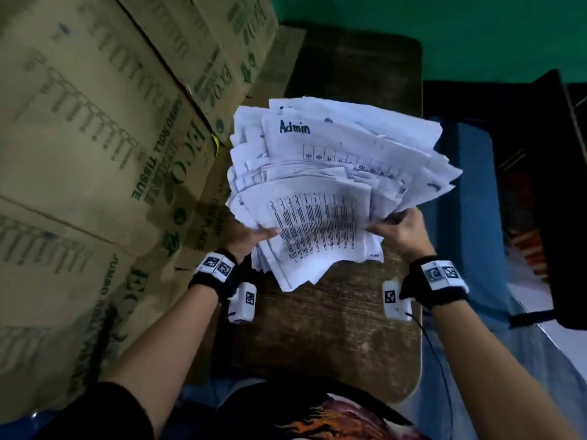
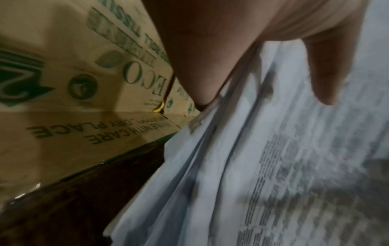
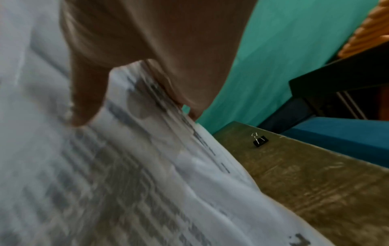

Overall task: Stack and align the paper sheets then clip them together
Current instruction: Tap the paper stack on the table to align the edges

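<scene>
Paper sheets [image 1: 336, 185]: loose, uneven bundle of white printed pages, fanned and misaligned, corners jutting at several angles. Held up between both hands above the wooden table [image 1: 333, 328], lower edges hanging just over the tabletop; whether any sheet touches the wood cannot be told. One upper sheet bears the handwritten word "Admin" over a ruled grid; the nearest sheet carries dense columns of print.

Left hand [image 1: 251, 238]: grasps the bundle's left lower edge, thumb [image 2: 328, 74] laid on the printed face, fingers behind the sheets.

Right hand [image 1: 401, 231]: grasps the right lower edge likewise, thumb [image 3: 86, 99] on top, fingers curled beneath.

Binder clip [image 3: 260, 141]: small, black, wire handles raised; stands on the table near its far right edge, well apart from the sheets and untouched, seen in the right wrist view only.

Cardboard boxes [image 1: 95, 138]: brown, green "ECO" and "JUMBO ROLL TISSUE" print, stacked just left of the table.

Wall [image 1: 476, 33]: green, behind the table.

Wrist bands [image 1: 212, 274]: black, with white marker tags, one on each wrist.
</scene>
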Available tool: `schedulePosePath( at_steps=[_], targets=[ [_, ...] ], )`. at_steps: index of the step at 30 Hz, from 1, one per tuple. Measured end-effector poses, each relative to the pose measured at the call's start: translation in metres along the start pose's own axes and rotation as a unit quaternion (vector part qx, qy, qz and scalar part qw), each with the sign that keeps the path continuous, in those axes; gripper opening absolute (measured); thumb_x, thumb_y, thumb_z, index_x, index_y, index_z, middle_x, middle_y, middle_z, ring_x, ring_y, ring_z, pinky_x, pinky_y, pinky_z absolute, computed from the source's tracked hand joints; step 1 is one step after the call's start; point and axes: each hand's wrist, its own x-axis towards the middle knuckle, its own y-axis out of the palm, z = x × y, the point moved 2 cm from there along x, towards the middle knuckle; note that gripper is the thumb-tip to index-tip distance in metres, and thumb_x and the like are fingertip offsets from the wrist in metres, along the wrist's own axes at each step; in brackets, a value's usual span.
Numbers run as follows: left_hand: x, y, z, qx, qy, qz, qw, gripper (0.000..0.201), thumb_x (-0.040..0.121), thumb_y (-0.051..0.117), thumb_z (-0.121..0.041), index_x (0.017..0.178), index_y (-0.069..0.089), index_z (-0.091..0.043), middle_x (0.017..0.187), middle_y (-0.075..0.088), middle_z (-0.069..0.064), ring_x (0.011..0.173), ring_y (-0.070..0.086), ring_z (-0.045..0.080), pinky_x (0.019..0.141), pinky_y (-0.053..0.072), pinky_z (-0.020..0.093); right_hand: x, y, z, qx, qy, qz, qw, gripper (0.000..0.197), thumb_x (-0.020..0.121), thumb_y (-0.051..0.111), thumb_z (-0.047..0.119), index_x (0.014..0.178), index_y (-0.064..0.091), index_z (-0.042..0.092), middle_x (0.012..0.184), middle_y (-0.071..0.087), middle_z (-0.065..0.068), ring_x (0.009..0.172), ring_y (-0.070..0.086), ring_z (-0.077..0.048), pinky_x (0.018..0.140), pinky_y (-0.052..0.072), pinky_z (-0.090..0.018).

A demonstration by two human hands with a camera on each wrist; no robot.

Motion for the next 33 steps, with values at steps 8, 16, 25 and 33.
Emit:
schedulePosePath(
  at_steps=[8, 16, 25, 33],
  targets=[
    [0.011, 0.015, -0.032, -0.044, 0.082, -0.16, 0.983, 0.06, 0.062, 0.087, -0.044, 0.11, 0.066, -0.014, 0.101, 0.07, -0.009, 0.093, 0.067, 0.006, 0.08, 0.055, 0.017, -0.002, 0.039, 0.032, 0.047, -0.028, -0.145, 0.988, 0.04, 0.079, 0.074, -0.001, 0.117, 0.062, 0.006, 0.11, 0.067, 0.004, 0.093, 0.064, 0.008, 0.086, 0.053, -0.017],
    [0.035, -0.018, -0.011, 0.029, -0.006, 0.143, 0.989, 0.03, 0.072, 0.079, -0.006, 0.097, 0.068, 0.007, 0.087, 0.072, 0.005, 0.081, 0.07, 0.006, 0.081, 0.056, 0.027, -0.015, 0.002, -0.002, -0.041, 0.063, -0.024, 0.997, 0.034, 0.072, 0.08, 0.006, 0.102, 0.066, 0.016, 0.102, 0.071, 0.004, 0.098, 0.067, -0.014, 0.094, 0.052, -0.035],
    [0.055, 0.009, -0.043, 0.065, 0.048, -0.018, 0.997, 0.022, 0.073, 0.082, -0.021, 0.083, 0.062, -0.023, 0.078, 0.06, -0.01, 0.053, 0.056, -0.02, 0.061, 0.05, 0.019, 0.02, 0.042, 0.023, 0.022, 0.0, -0.111, 0.994, 0.036, 0.082, 0.071, -0.002, 0.11, 0.065, 0.019, 0.111, 0.07, 0.003, 0.106, 0.064, -0.015, 0.086, 0.051, -0.017],
    [0.037, -0.004, -0.033, 0.021, 0.129, 0.082, 0.988, 0.066, 0.058, 0.085, -0.05, 0.107, 0.066, -0.011, 0.092, 0.074, -0.012, 0.082, 0.065, -0.011, 0.079, 0.053, 0.013, 0.003, 0.016, 0.03, 0.025, -0.052, -0.064, 0.996, 0.038, 0.075, 0.077, 0.0, 0.104, 0.066, 0.022, 0.108, 0.071, 0.002, 0.103, 0.066, -0.011, 0.09, 0.054, -0.035]
  ],
)
